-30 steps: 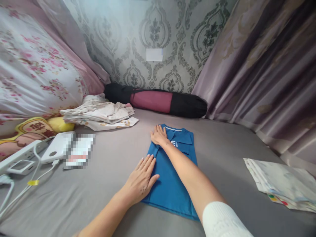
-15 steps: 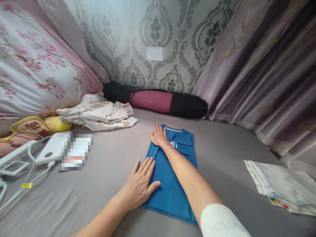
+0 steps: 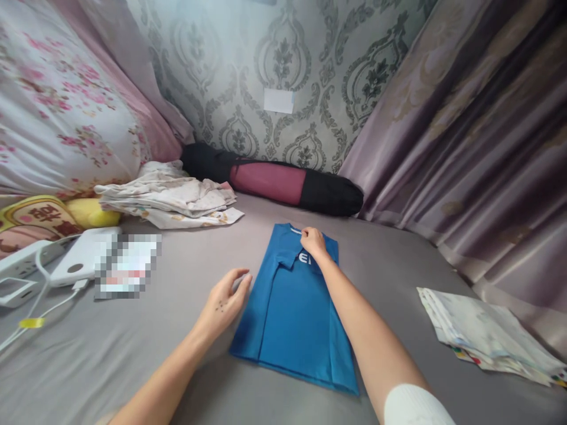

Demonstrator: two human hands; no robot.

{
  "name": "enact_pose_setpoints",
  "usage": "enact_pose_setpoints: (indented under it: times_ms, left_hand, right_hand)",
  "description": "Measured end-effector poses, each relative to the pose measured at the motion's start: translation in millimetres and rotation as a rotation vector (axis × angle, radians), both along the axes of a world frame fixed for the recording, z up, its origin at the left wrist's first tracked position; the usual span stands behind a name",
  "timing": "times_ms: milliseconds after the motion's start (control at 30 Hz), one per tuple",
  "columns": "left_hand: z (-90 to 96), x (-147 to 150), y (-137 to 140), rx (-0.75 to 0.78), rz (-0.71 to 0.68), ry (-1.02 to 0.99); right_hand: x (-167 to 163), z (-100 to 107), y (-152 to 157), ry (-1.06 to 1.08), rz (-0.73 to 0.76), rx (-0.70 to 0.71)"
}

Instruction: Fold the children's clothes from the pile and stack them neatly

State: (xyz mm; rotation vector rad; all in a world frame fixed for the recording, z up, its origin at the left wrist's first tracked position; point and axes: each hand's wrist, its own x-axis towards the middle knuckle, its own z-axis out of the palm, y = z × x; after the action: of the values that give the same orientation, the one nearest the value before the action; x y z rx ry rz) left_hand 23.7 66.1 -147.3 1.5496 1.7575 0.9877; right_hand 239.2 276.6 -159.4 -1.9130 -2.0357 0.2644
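Observation:
A blue T-shirt (image 3: pixel 296 319) lies on the bed with its sides turned inward. A sleeve rests across its upper left part, and white letters show partly below the collar. My right hand (image 3: pixel 313 241) is at the collar, its fingers pinched together on the fabric; the fingertips are partly hidden. Just off the shirt's left edge hovers my left hand (image 3: pixel 227 298), thumb and fingers curved and apart, with nothing in it.
Folded pale cloths (image 3: pixel 482 333) lie at the right, and a pile of light clothes (image 3: pixel 172 195) at the back left. A black and maroon long bag (image 3: pixel 270 182) runs along the wall. Left are a power strip (image 3: pixel 31 260), a white power bank (image 3: pixel 84 260) and cables.
My right hand has gone from flat on the shirt's upper left to pinched at the collar. My left hand has lifted off leftward. The shirt spreads wider, its left sleeve showing.

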Motion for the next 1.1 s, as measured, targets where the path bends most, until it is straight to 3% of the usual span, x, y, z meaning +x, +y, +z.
enact_pose_setpoints:
  times_ms: [233, 500, 867, 1100]
  left_hand:
    - [1.0, -6.5, 4.4, -0.017, 0.076, -0.086]
    - [-4.0, -8.1, 6.5, 0.005, 0.081, -0.154]
    - [-8.7, -9.2, 7.0, 0.022, 0.087, -0.138]
    - [-9.3, -9.4, 8.0, 0.026, 0.097, -0.154]
  right_hand:
    - [7.4, -6.6, -9.7, -0.042, -0.087, -0.015]
    - [1.4, -5.7, -13.4, 0.009, -0.090, 0.023]
    - [-34.9, -2.8, -33.0, 0.210, 0.127, 0.181]
    - [-53.5, -8.6, -50.2, 0.125, 0.236, 0.157]
